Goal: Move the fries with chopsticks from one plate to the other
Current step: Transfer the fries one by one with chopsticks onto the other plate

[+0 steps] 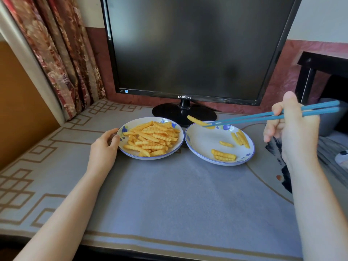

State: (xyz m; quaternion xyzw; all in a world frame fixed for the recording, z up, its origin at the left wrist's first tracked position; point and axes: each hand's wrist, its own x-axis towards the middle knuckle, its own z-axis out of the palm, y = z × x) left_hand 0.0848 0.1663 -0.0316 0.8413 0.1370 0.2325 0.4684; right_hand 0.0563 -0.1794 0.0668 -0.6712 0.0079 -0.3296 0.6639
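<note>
Two white plates with blue flowers stand side by side on the table. The left plate (123, 129) carries a heap of crinkle-cut fries (152, 139). My left hand (105, 146) grips its left rim. The right plate (199, 140) holds several loose fries (224, 154). My right hand (291, 129) holds blue chopsticks (273, 115), whose tips pinch one fry (195, 120) in the air over the far left edge of the right plate.
A black monitor (190, 46) on a round stand (165, 112) stands just behind the plates. A patterned curtain (62, 53) hangs at the left. The grey table cover (169, 194) stretches toward me. Dark furniture (320, 72) sits at the right.
</note>
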